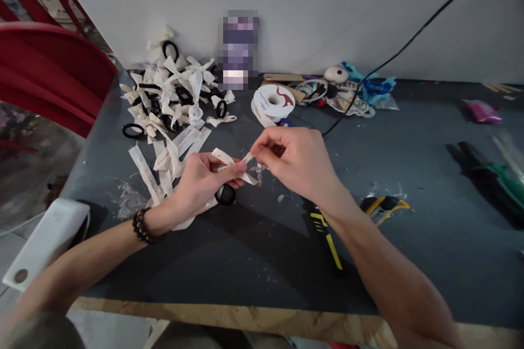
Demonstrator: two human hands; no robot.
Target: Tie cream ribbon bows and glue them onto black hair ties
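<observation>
In hand, one piece: a cream ribbon strip (223,156), which both my hands are holding over the dark table (254,262). Left hand (204,177): gripping narrowly, thumb pressing the strip against the fingers. Right hand (297,161): pinching one end of the same strip between thumb and forefinger, the other fingers curling in. This piece I am judging to be partly worked, since its lengths are crossing and no settled knot is showing. One black band (225,194), showing just below my left fingers; they are covering part of it, so I cannot tell whether it is running around the strip or sitting apart. Seemingly done, many: a heap of knotted ribbons with black bands (167,90), lying at the far left. Seemingly left, several: loose ribbon strips (147,174), lying mostly flat between the heap and my left forearm. Also left, one ribbon spool (266,106), standing beyond my right hand. Tools, lying idle: one black-and-yellow tool (326,237) beside my right forearm, and one yellow cutter (385,208) on that forearm's other side.
</observation>
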